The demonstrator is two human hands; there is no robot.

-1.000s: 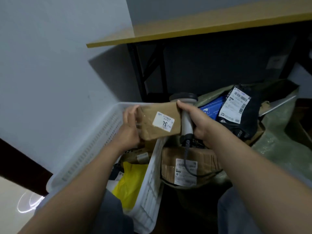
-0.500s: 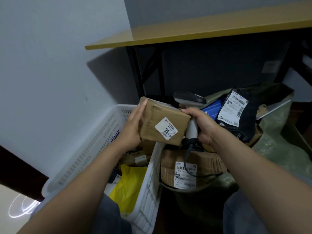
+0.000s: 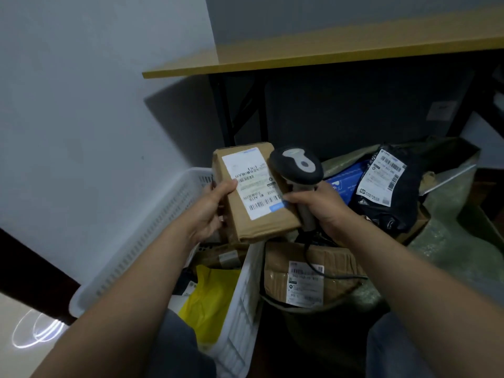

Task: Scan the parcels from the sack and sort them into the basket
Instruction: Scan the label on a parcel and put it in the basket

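My left hand (image 3: 211,207) grips a brown cardboard parcel (image 3: 261,219) by its left side, thumb on the white shipping label that faces up. My right hand (image 3: 319,205) holds the handle of a grey and black barcode scanner (image 3: 296,167), and its thumb tip touches the parcel's right edge. The scanner head sits just right of the parcel's top. Below the parcel stands the white slatted basket (image 3: 141,249), holding a yellow bag (image 3: 210,298) and other packets. The green sack (image 3: 447,241) lies open at right with parcels in it.
In the sack lie a brown box with a label (image 3: 308,271), a black bag with a white label (image 3: 387,192) and a blue packet (image 3: 345,178). The scanner's cable trails over the brown box. A yellow-topped table (image 3: 327,55) with black legs stands behind. A grey wall is at left.
The parcel has been turned over between my hands, so the large shipping label now faces up instead of the small sticker. The scanner head has risen beside it.
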